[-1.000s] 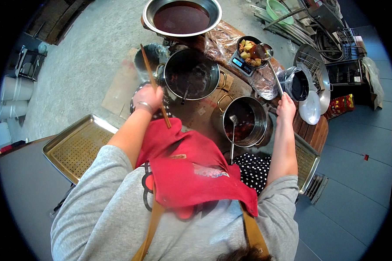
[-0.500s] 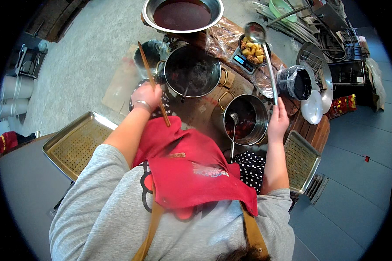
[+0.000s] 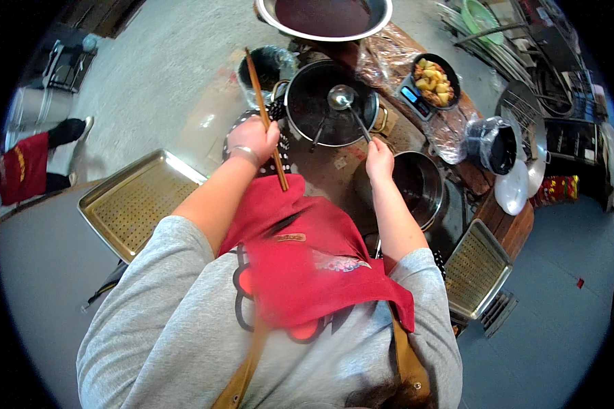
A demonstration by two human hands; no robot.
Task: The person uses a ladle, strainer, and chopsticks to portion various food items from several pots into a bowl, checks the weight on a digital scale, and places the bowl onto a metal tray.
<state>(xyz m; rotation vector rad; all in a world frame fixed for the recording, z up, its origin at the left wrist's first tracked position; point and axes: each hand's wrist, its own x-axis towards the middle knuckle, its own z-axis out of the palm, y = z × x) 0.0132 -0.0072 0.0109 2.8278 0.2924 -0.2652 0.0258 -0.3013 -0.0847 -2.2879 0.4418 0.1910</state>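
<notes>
My left hand [image 3: 254, 140] is closed around a pair of long wooden chopsticks [image 3: 257, 78], tilted upright beside the plastic-lined bin [image 3: 269, 68]. My right hand [image 3: 380, 160] grips the handle of a metal ladle [image 3: 341, 97], whose bowl is over the large dark pot [image 3: 299, 109] with brass handles. Another dark utensil handle [image 3: 318, 135] leans on that pot's near rim. To the right, a second metal pot [image 3: 430, 198] is partly hidden by my right forearm. Beyond it, a black bowl of potato chunks [image 3: 435, 83] rests on a digital scale [image 3: 412, 95].
A wide metal basin [image 3: 320, 33] of dark red liquid stands at the far edge. Perforated trays lie at left [image 3: 133, 204] and right [image 3: 477, 262]. A plastic-wrapped black container [image 3: 501, 146] and white lids [image 3: 512, 189] are at right. A person's legs [image 3: 58, 136] show far left.
My right hand has swung the ladle leftward from beside the potato bowl to over the large pot. The chopsticks stay in my left hand. A person's legs have come into view at far left.
</notes>
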